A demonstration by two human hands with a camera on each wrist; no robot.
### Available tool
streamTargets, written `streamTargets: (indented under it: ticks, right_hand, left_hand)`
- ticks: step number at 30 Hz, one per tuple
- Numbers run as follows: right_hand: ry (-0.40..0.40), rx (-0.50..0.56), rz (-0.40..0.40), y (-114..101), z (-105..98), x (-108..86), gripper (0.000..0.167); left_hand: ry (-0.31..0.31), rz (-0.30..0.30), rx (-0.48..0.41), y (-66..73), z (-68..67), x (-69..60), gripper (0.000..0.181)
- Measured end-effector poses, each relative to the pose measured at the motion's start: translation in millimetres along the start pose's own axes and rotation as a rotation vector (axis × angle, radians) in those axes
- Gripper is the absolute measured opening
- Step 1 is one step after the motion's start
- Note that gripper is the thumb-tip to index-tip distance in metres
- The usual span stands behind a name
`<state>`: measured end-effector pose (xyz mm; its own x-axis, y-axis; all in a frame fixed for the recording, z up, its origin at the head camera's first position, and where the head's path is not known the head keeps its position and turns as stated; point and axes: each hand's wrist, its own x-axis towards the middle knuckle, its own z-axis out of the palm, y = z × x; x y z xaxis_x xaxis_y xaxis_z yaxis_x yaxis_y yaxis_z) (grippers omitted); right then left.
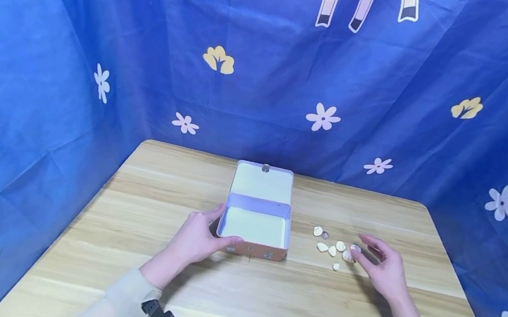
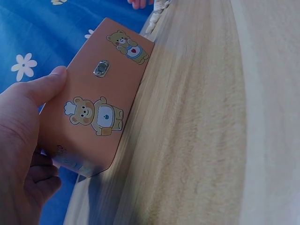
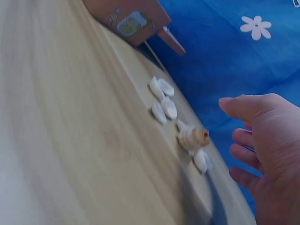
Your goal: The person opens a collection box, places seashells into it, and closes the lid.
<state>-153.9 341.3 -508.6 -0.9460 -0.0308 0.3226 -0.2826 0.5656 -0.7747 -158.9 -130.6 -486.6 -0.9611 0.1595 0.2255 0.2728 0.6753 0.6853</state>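
My left hand [image 1: 197, 236] grips the box [image 1: 251, 249] by its left end, thumb on the front rim, lid [image 1: 263, 182] up. My right hand [image 1: 385, 267] holds nothing, thumb and fingers apart, just beside the shells [image 1: 340, 246] on the table [image 1: 265, 297]. Looks like reaching for shells; next calls for a light pinch. Box: smooth, rectangular, probably tin. Shells: small, pale; one tan-banded spiral shell [image 3: 191, 137] near my right thumb.

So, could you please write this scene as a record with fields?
surface: light wooden table
container: bear-printed orange rectangular box, lid open, no contents visible
loose items: small pale seashells, right of the box
left hand: grips the box's left side, thumb over the front
right hand: near the seashells, nothing visibly held
background: blue flower-printed cloth
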Motion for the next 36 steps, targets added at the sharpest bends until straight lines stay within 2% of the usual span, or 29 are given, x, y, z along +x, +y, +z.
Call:
streamTargets:
  ticks: [7, 13, 17, 20, 24, 28, 36]
  right_hand:
    - [-0.059, -0.076, -0.047, 16.4, -3.2, -9.8, 0.056]
    - [-0.089, -0.102, -0.014, 24.0, -5.4, -13.0, 0.059]
    - [-0.089, -0.123, -0.010, 25.0, -6.6, -12.8, 0.056]
    - [-0.088, -0.118, -0.044, 26.1, -7.2, -11.4, 0.055]
    - [-0.073, -0.097, -0.085, 28.4, -6.9, -8.4, 0.041]
    - [-0.041, -0.095, -0.070, 32.1, -6.5, -4.5, 0.031]
    - [-0.074, -0.186, -0.040, 36.6, -5.7, 5.8, 0.036]
  left_hand:
    - [-0.038, -0.017, -0.018, 2.6, -1.5, -1.9, 0.114]
    - [-0.044, -0.016, -0.007, 0.3, 0.8, -2.6, 0.116]
    - [-0.030, -0.003, -0.007, -0.8, 1.3, -2.9, 0.115]
    - [-0.021, 0.000, -0.012, -0.7, 0.8, -2.8, 0.114]
    - [-0.023, -0.007, -0.024, 0.1, -0.8, -2.0, 0.114]
    - [-0.025, -0.001, -0.018, 1.0, -2.4, -0.7, 0.115]
    - [-0.038, -0.015, -0.019, 2.1, -3.9, 0.9, 0.114]
